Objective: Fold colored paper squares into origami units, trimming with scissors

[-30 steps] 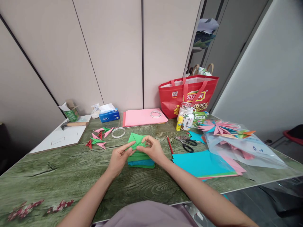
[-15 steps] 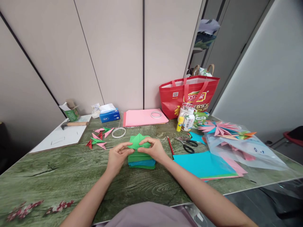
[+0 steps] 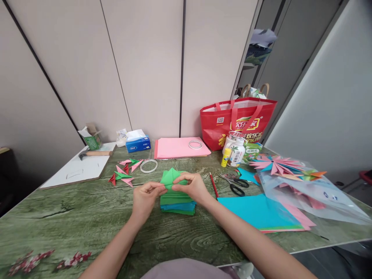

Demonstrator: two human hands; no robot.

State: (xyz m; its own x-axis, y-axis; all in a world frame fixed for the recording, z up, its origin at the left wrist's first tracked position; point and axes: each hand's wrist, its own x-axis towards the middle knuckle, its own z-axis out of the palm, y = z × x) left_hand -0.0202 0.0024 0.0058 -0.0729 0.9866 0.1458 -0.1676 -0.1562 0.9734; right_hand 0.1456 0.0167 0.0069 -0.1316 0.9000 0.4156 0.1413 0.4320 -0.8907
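Centrally, one folded sheet of smooth green paper, creased to a peaked point, held just over a stack of folded green and blue paper; whether it touches the stack cannot be told.

Left hand: grip pinching the sheet's near left edge between thumb and fingers. Right hand: grip likewise, thumb and fingers on its right side.

Tabletop: green-grey, wood-grain pattern, printed red blossoms at near left.

Left of the stack: small pointed paper pieces in pink, red and green, sharply folded; beside them, a thin pale ring.

Behind: flat pink sheets, bearing a second ring; blue cardboard tissue box; flat white board with a wooden-handled hammer across it.

Right: slim red pencil; black-handled scissors; flat blue sheets, other colours beneath; yellow glue stick; white bottle; glossy red carrier bag; spiky pink-and-blue paper star on translucent plastic.
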